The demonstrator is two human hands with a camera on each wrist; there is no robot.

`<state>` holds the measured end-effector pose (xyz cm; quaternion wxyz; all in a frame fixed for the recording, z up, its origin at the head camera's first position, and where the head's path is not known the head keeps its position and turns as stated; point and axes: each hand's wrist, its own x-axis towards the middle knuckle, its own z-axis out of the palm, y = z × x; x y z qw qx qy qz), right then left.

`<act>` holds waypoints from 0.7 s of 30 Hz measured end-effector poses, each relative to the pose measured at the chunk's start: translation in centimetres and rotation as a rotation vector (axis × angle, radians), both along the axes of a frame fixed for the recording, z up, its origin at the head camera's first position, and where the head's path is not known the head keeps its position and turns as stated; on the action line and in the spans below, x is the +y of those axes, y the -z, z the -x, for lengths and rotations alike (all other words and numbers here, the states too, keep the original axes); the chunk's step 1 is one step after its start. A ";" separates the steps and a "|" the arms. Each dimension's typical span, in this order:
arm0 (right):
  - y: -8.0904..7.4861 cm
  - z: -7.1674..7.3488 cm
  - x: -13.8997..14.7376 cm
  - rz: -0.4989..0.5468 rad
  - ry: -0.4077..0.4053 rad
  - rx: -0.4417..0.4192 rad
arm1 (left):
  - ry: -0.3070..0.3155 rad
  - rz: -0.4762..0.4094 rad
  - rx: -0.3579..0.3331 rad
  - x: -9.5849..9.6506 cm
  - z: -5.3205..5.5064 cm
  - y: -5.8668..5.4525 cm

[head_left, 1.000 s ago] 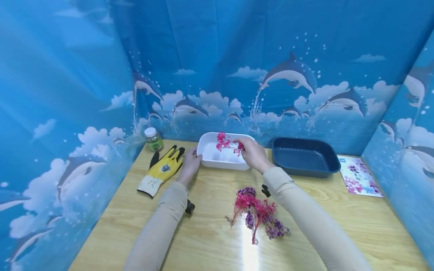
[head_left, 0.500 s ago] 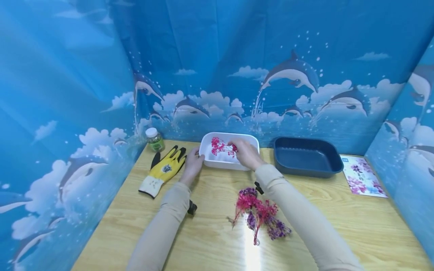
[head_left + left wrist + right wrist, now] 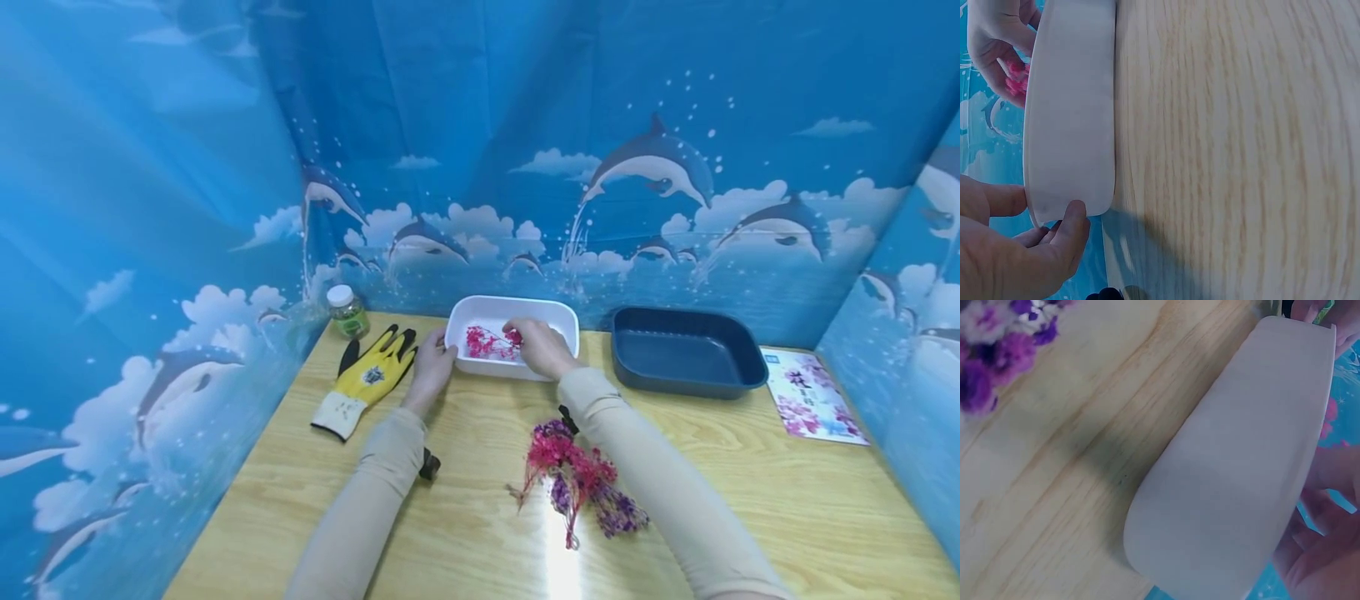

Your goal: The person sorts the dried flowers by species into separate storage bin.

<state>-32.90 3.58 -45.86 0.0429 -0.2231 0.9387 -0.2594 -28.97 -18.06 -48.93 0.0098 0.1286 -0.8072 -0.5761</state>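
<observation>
On the table (image 3: 465,517), the white tub (image 3: 487,367) holds the pink flowers (image 3: 477,342). The right hand (image 3: 542,346), fingers curled in a pinch on the stems, has sunk into the tub; a second ago it held them higher. The left hand (image 3: 433,360) still pinches the tub's left end. The left wrist view adds fingertips against rim and outer wall. In both wrist views, the wall hides most of the flowers.
</observation>
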 end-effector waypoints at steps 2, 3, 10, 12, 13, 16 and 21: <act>0.1 0.0 0.0 0.015 -0.012 -0.008 | -0.003 0.005 0.003 0.1 0.0 0.1; 0.1 0.0 0.0 0.028 -0.020 -0.015 | -0.005 0.009 0.003 0.1 0.1 0.2; -0.6 -0.4 0.5 0.079 -0.053 -0.054 | -0.006 0.009 -0.004 0.3 -0.1 0.0; -1.1 -0.6 0.6 0.089 -0.052 -0.069 | -0.010 0.007 -0.004 0.3 -0.2 0.0; -1.4 -0.7 0.8 0.095 -0.056 -0.076 | -0.010 0.007 -0.007 0.3 -0.3 0.0; -2.5 -1.2 1.3 0.112 -0.071 -0.072 | -0.009 0.002 -0.011 0.4 -0.3 0.0; -3.7 -2.4 2.5 0.144 -0.120 -0.050 | -0.012 -0.026 -0.017 0.5 -0.3 0.1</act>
